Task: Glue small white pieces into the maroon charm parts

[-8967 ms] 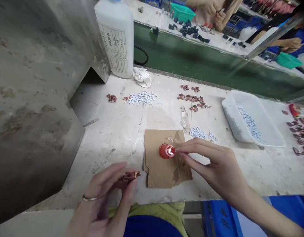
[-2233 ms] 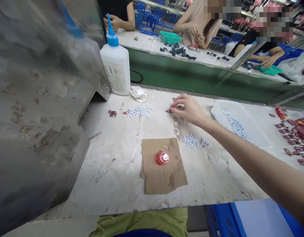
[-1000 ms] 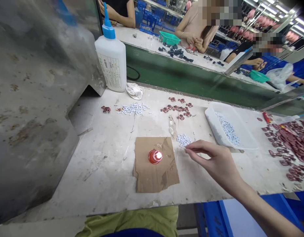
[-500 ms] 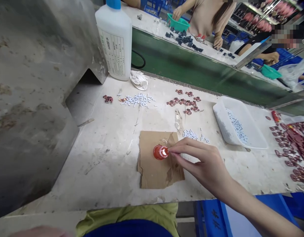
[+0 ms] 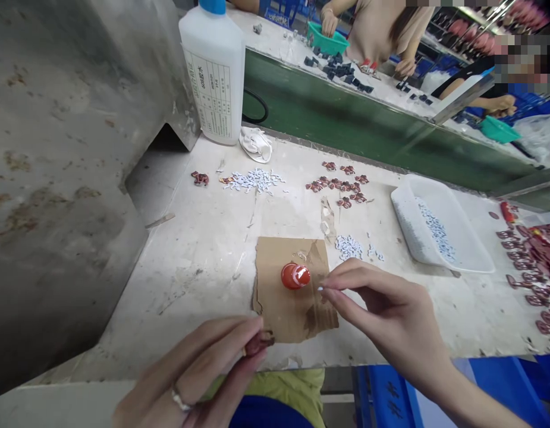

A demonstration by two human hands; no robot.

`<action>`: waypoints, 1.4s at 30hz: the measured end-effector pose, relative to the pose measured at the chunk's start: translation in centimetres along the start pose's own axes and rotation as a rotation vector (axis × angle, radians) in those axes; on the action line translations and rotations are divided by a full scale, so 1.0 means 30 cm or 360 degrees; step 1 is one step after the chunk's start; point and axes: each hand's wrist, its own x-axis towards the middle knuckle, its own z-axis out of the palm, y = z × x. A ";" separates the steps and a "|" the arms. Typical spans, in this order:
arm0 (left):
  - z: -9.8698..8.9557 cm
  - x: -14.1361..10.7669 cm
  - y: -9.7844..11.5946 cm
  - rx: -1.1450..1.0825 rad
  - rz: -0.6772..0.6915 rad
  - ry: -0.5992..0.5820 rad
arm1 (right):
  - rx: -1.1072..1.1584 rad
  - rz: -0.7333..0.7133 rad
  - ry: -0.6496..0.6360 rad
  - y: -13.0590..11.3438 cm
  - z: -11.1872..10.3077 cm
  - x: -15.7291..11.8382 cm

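My left hand (image 5: 207, 368), a ring on one finger, pinches a small dark red figurine (image 5: 258, 343) in front of the cardboard piece. My right hand (image 5: 386, 315) is closed in a pinch on a tiny white piece (image 5: 320, 289), whose tip shows at the fingertips. Between the hands, a small red pot (image 5: 295, 275) with a glossy top stands on the brown cardboard (image 5: 279, 315). Close beyond my right hand lies a small heap of pale blue-white pieces (image 5: 348, 246). Much of the figurine is covered by my left fingers.
A large white bottle (image 5: 216, 89) with a blue cap stands beside a metal housing (image 5: 65, 148). More pale pieces (image 5: 254, 180) and brown figurines (image 5: 341, 183) lie farther back. At right are a translucent tub (image 5: 473, 255) and many red parts (image 5: 544, 255). A co-worker's hand (image 5: 406, 67) is across the partition.
My right hand has drawn back from the red pot toward the right, with the white piece now visible. My left hand has risen into view holding the figurine.
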 end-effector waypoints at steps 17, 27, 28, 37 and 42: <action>0.063 -0.009 0.028 -0.0240 -0.0160 -0.0160 | 0.0305 -0.0145 -0.0184 -0.040 0.088 -0.039; 0.061 0.007 0.014 -0.0241 -0.0062 -0.0251 | -0.0076 -0.0372 -0.0358 -0.042 0.063 -0.056; 0.064 0.009 0.017 -0.0246 -0.0073 -0.0245 | -0.0215 -0.0457 -0.0386 -0.046 0.055 -0.061; 0.107 0.079 0.069 -0.0267 -0.0310 0.0056 | 0.0014 -0.0186 -0.0475 -0.040 0.035 -0.032; 0.106 0.048 0.078 -0.0251 -0.0396 0.0107 | 0.0095 -0.0041 -0.0586 -0.064 0.061 -0.007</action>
